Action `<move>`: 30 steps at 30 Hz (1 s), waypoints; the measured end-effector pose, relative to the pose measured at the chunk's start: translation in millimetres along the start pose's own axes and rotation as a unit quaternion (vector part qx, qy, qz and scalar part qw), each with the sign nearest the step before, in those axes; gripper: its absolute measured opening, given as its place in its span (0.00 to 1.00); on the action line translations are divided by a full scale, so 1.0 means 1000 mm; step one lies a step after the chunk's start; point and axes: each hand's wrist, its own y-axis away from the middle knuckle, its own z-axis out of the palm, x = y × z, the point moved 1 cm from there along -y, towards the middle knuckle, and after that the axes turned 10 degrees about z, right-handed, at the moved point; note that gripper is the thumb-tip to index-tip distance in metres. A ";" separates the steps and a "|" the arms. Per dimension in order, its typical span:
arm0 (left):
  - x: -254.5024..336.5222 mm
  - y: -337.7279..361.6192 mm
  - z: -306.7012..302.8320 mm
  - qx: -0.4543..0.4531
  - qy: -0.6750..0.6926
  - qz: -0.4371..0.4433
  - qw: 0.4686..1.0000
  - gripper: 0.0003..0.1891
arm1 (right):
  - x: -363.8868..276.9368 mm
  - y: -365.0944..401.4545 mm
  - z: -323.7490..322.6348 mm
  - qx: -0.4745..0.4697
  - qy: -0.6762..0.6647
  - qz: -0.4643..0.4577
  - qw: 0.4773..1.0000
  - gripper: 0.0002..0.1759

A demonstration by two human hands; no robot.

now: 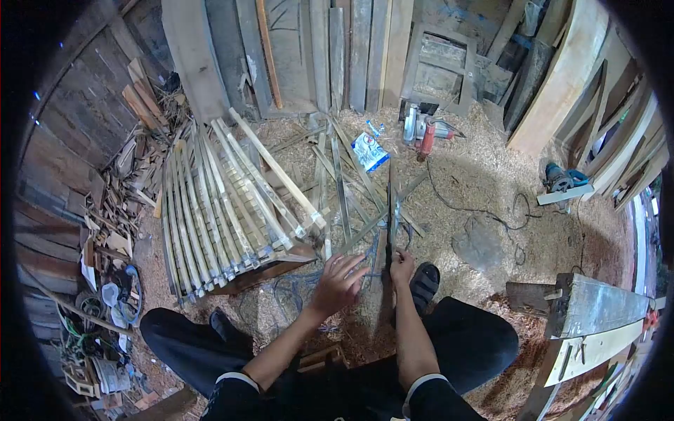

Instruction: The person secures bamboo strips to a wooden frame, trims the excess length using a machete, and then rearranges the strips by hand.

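My right hand [402,269] is closed around the near end of a long, thin dark strip [392,210], which points away from me over the sawdust floor. To its left, my left hand [339,281] is raised with its fingers apart and holds nothing. Beyond my left hand, several narrow wooden sticks [344,186] lie crossed on the floor. A row of pale slats [210,210] rests side by side at the left, their near ends on a wooden piece [263,274].
A red circular saw [427,133] stands beyond my hands, beside a blue and white packet [370,152]. A teal power tool [558,178] lies at the right. A cable [477,209] crosses the floor. Boards [562,77] lean at the back right; scrap wood [105,231] lies left.
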 end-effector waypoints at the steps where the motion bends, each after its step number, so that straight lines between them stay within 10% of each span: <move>1: -0.003 -0.001 -0.001 -0.003 -0.001 0.001 1.000 0.21 | -0.006 0.001 -0.004 -0.001 -0.002 0.002 1.000 0.21; 5: -0.015 0.006 -0.020 -0.046 -0.034 -0.021 0.998 0.24 | -0.031 0.003 0.004 0.055 0.193 0.020 0.980 0.27; 7: -0.019 0.007 -0.038 -0.028 -0.050 -0.031 0.998 0.24 | -0.067 0.005 0.013 0.158 0.098 -0.135 0.973 0.28; 14: -0.033 0.030 -0.124 0.057 -0.161 -0.075 0.982 0.28 | -0.263 0.117 -0.001 0.013 -0.041 -0.434 0.900 0.26; 16: -0.036 0.039 -0.152 0.062 -0.159 -0.112 0.979 0.30 | -0.290 0.153 0.008 -0.039 0.110 -0.515 0.849 0.27; 23: -0.071 0.112 -0.193 0.042 -0.187 -0.213 0.958 0.42 | -0.288 0.173 0.072 -0.018 0.353 -0.542 0.762 0.32; 30: -0.080 0.168 -0.198 -0.020 -0.278 -0.180 0.943 0.33 | -0.293 0.178 0.072 -0.071 0.356 -0.480 0.799 0.38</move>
